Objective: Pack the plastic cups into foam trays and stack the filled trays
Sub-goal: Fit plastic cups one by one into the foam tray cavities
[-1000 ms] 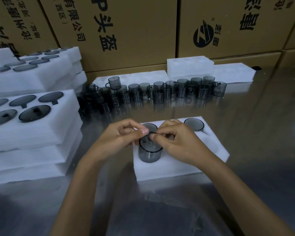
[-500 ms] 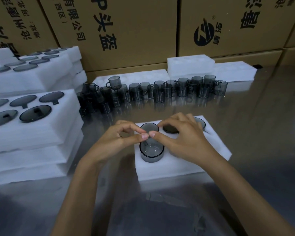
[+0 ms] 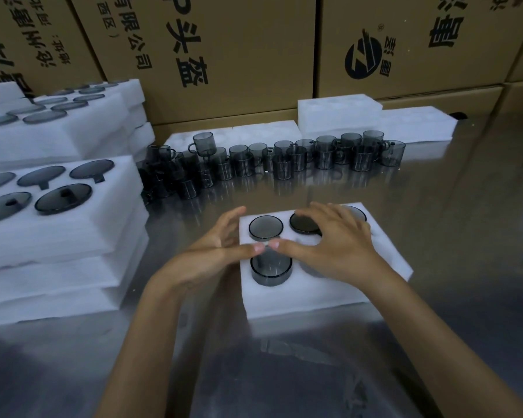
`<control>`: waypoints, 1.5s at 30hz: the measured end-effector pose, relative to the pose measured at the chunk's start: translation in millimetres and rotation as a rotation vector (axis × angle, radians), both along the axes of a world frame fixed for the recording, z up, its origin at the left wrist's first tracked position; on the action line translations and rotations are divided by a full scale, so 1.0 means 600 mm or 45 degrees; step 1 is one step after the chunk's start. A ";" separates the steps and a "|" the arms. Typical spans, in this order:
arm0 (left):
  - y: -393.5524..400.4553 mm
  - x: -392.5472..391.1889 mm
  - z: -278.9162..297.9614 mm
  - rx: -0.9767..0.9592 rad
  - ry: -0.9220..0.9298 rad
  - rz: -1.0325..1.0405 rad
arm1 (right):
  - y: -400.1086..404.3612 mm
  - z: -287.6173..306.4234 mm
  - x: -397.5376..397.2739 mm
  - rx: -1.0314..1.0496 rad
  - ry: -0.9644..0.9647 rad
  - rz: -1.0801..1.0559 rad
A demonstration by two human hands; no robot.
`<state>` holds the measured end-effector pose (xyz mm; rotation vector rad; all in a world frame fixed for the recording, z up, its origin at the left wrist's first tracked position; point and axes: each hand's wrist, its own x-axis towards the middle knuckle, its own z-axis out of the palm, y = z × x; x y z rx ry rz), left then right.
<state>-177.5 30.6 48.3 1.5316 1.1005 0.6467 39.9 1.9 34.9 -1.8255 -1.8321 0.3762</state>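
Hands (image 3: pixel 212 254) (image 3: pixel 338 248) flat on foam tray (image 3: pixel 314 297); loose cups (image 3: pixel 284 164) beyond; filled stacks (image 3: pixel 58 236) leftward

Both thumbs press the far rim of a smoky cup (image 3: pixel 271 268) seated in the near-left pocket of the foam tray (image 3: pixel 320 297), left hand (image 3: pixel 216 251) and right hand (image 3: pixel 332 242) spread flat.

right hand (image 3: pixel 338 245) hides 2 tray (image 3: pixel 314 300) pockets; far-left stack (image 3: pixel 43 236) cut off by edge.

Brown cardboard boxes (image 3: pixel 239 52) printed with black characters and a round logo are lining the back, standing edge to edge. A shiny metal table (image 3: pixel 453 206) is spreading beneath, reflecting everything on it.
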 end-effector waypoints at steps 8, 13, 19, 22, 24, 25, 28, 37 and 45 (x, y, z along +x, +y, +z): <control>0.016 0.003 -0.019 0.009 -0.012 0.007 | 0.002 -0.009 -0.001 0.073 -0.049 -0.006; 0.019 -0.003 -0.031 0.007 -0.047 0.034 | 0.002 -0.008 -0.001 0.100 -0.079 0.002; 0.028 0.015 -0.067 0.223 -0.204 0.567 | -0.002 0.001 0.000 0.092 -0.133 0.016; 0.059 0.030 -0.076 0.546 -0.152 0.974 | 0.033 0.029 -0.003 0.046 -0.177 -0.043; 0.083 0.036 -0.069 0.779 -0.044 1.098 | 0.071 0.048 -0.013 0.028 -0.146 -0.063; 0.096 0.038 -0.062 0.866 0.026 1.111 | 0.087 0.052 -0.020 0.028 -0.114 -0.061; 0.154 0.037 -0.037 0.999 0.321 1.147 | 0.113 0.036 -0.040 -0.085 -0.135 -0.039; 0.324 -0.036 -0.003 0.755 0.848 1.287 | 0.128 0.011 -0.045 -0.070 -0.224 -0.064; 0.317 -0.044 -0.047 1.003 0.711 1.260 | 0.129 0.013 -0.044 -0.083 -0.203 -0.042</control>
